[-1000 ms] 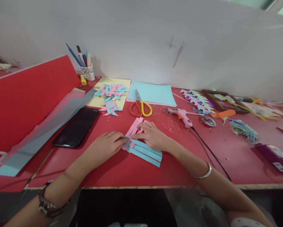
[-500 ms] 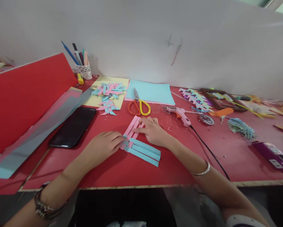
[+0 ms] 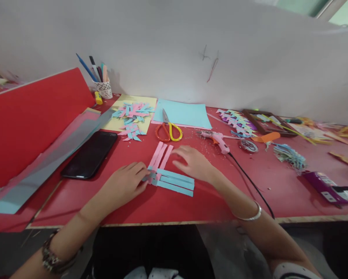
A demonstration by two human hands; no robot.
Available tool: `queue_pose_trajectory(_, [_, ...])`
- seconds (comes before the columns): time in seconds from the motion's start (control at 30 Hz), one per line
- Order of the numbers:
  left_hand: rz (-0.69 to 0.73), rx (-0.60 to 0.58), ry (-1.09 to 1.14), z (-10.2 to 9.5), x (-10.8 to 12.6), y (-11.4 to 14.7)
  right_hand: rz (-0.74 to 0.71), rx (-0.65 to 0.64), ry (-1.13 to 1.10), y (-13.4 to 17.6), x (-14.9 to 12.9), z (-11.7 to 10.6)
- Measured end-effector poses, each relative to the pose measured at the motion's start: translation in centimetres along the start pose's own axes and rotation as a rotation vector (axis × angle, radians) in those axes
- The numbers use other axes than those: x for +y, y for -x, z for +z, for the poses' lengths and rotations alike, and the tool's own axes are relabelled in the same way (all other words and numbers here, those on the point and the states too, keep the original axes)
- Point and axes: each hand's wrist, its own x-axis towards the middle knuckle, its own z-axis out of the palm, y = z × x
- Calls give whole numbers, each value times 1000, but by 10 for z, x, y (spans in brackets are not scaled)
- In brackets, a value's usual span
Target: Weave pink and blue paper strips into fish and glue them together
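Pink paper strips (image 3: 157,156) and blue paper strips (image 3: 176,182) lie woven together at one corner on the red table. The pink ones point away from me, the blue ones to the right. At the woven corner, my left hand (image 3: 129,180) has its fingers closed on the left ends of the strips. My right hand (image 3: 193,162) hovers just right of the pink strips, thumb and fingers apart, holding nothing. Behind the strips lie scissors (image 3: 168,131) with one red and one yellow handle.
A black phone (image 3: 89,155) lies left, beside long paper sheets (image 3: 46,166). Finished woven pieces (image 3: 133,112) rest on yellow paper. To the right are a pink glue gun (image 3: 216,140) with its cord, a tape roll (image 3: 248,145) and a purple power strip (image 3: 328,188).
My right hand has let go of the pink strips and drawn back a little to the right, its fingers opening. My left hand stays at the woven corner.
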Motion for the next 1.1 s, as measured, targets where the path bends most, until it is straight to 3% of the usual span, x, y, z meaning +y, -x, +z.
queue_pose_trajectory(0.13, [-13,-7,25,-5,14,9,-9,-147,23,21,-12,0])
queue_pose_trajectory(0.27, [-58,-111,91,-9,23,10,1,-203,24,26,-18,4])
queue_pose_trajectory(0.43, [-116,-155,275,-11,22,7,25,-171,64,21,-18,2])
queue_pose_trajectory(0.63, [-155,-179,250,-16,23,3,83,-155,-275,17,-18,-11])
queue_pose_trajectory(0.8, [-304,-176,171,-16,35,-26,-59,-114,-427,2,-37,-21])
queue_pose_trajectory(0.9, [-362,-250,126,-18,39,-39,-109,-78,-437,-1,-42,-26])
queue_pose_trajectory(1.0, [-372,-229,176,-20,35,-38,28,72,-332,10,-26,-35])
queue_pose_trajectory(1.1, [-393,-173,226,-20,29,-27,391,309,-28,33,5,-44])
